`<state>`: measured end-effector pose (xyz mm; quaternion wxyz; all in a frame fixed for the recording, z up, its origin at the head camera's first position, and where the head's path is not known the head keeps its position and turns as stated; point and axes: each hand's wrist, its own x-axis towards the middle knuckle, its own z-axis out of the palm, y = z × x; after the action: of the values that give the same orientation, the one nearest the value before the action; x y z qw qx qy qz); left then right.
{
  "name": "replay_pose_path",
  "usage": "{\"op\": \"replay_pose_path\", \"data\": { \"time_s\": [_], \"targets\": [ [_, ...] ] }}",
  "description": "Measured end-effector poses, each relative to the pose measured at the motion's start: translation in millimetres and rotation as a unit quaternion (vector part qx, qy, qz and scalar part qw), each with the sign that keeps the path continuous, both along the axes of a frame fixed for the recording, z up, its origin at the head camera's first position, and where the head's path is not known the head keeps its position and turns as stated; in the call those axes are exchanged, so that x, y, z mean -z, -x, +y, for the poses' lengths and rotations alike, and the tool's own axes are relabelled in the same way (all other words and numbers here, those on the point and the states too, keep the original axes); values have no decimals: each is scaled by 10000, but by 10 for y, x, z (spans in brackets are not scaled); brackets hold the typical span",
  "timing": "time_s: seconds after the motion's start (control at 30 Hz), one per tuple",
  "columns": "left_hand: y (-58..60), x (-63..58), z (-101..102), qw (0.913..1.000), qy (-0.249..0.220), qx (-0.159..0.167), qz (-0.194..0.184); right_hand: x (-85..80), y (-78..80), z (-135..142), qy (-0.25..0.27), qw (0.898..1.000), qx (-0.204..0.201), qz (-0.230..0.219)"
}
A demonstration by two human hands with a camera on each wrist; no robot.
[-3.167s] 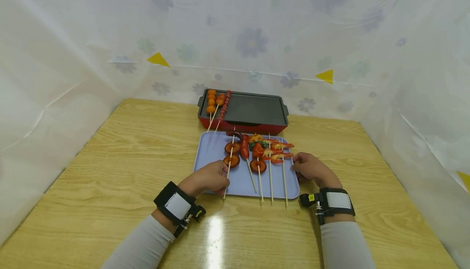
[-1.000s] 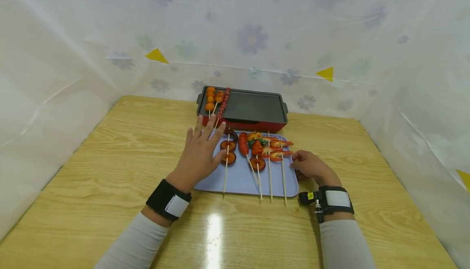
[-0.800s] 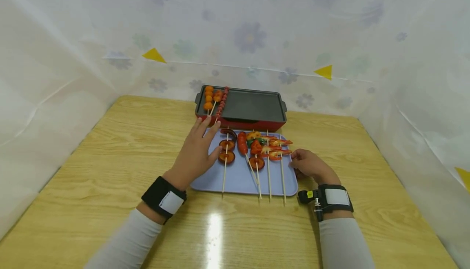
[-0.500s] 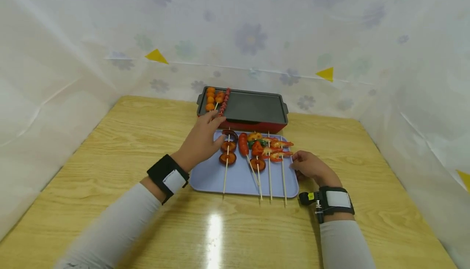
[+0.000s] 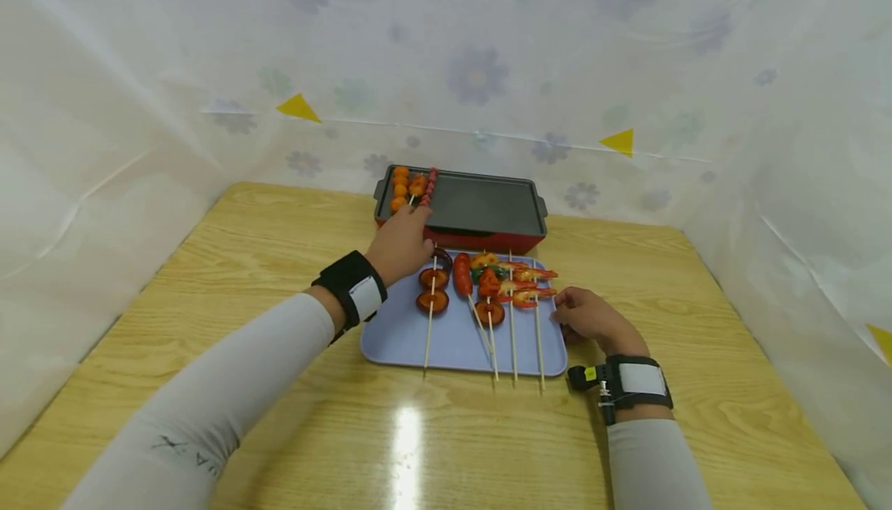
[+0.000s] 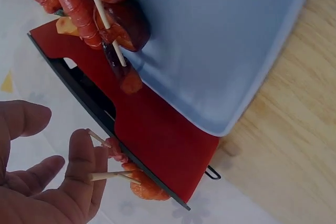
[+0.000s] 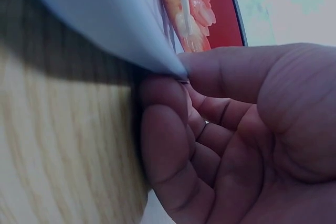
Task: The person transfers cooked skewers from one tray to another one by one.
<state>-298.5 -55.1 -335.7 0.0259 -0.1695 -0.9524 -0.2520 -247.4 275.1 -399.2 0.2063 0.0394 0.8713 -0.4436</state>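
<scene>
My left hand (image 5: pixel 400 243) reaches over the front left edge of the black-topped red grill (image 5: pixel 481 204). In the left wrist view its thumb (image 6: pixel 29 119) stands apart from the fingers (image 6: pixel 79 158), which touch the ends of the skewer sticks (image 6: pixel 107 175). On the grill lie a skewer of orange balls (image 5: pixel 400 185), one with a browned orange piece (image 5: pixel 417 184) and a thin red one (image 5: pixel 430 182). My right hand (image 5: pixel 588 315) pinches the right rim of the lilac tray (image 5: pixel 393 340) between thumb and fingers.
On the tray lie a skewer of round brown slices (image 5: pixel 433 301), a sausage skewer (image 5: pixel 462 274), a mixed vegetable skewer (image 5: pixel 490 313) and two shrimp skewers (image 5: pixel 526 297). The wooden table (image 5: pixel 293 262) meets a flowered white curtain (image 5: pixel 481 77) behind the grill.
My left hand has left the slice skewer on the tray, spread its fingers, and moved forward to the sticks at the grill's front. The right hand has stayed at the tray's rim.
</scene>
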Motion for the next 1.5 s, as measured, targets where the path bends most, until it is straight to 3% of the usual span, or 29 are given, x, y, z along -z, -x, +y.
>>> {"op": "replay_pose_path", "data": {
  "time_s": [0.3,0.67,1.0,1.2,1.33,1.5],
  "targets": [
    [101,-61,41,9986,90,-316,-405,12,17,-9,-9,10000,-9,17],
    [129,-177,105,9932,464,-539,-921,3,19,-16,-27,10000,-16,49],
    [239,-129,90,9924,337,-524,-1058,3,23,-31,-116,9999,-58,29],
    [328,-75,64,9894,564,-677,-1151,5,34,-32,-178,9998,-17,-23],
    [328,-37,63,9874,536,-772,-1272,21,40,-30,-184,9998,-9,-39],
    [308,-4,74,9897,464,-765,-1120,36,44,-29,-119,9999,-40,33]
  ]
}}
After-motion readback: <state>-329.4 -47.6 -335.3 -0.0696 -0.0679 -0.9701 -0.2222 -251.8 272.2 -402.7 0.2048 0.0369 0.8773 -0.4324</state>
